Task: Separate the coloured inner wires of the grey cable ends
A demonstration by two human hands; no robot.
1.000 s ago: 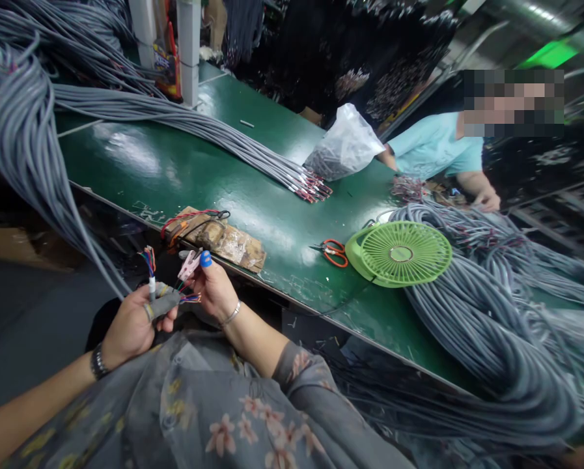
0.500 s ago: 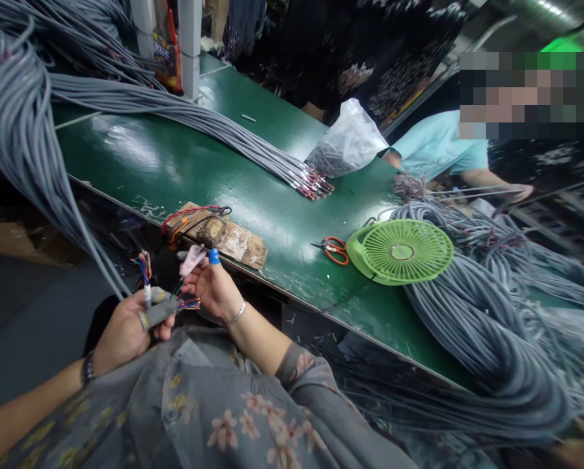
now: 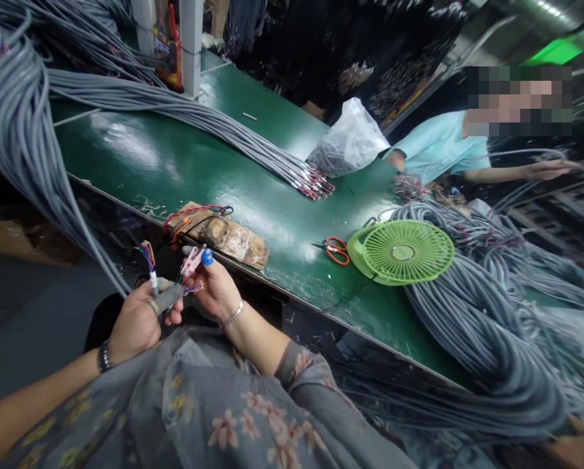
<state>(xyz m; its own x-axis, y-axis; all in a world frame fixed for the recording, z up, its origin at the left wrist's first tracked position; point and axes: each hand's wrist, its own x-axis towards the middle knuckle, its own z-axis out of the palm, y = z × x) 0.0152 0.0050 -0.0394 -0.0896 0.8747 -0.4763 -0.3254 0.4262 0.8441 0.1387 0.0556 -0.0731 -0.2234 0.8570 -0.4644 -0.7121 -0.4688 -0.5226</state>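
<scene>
My left hand [image 3: 138, 322], with grey wrapping on its fingers, is closed around a grey cable [image 3: 153, 283]. Coloured wires [image 3: 148, 254] fan out from the cable's white-banded end. A second small bunch of coloured wire ends [image 3: 194, 287] sticks out past my left fingertips toward my other hand. In my right hand [image 3: 217, 293], which has a blue cover on the thumb, is a small pale pink clip-like tool [image 3: 191, 262], pinched between thumb and fingers. Its exact kind is unclear. Both hands are close together in front of the table edge.
On the green table [image 3: 282, 228] lie a worn wooden block [image 3: 236, 241] with red and black leads, orange-handled scissors [image 3: 337, 250], a green fan [image 3: 402, 252], a cable bundle [image 3: 198, 117] and a plastic bag [image 3: 350, 140]. A co-worker [image 3: 443, 146] handles cables at right.
My left hand has shifted slightly right and up with the cable. The pink tool has turned a little in my right hand. The co-worker's arm has stretched farther right.
</scene>
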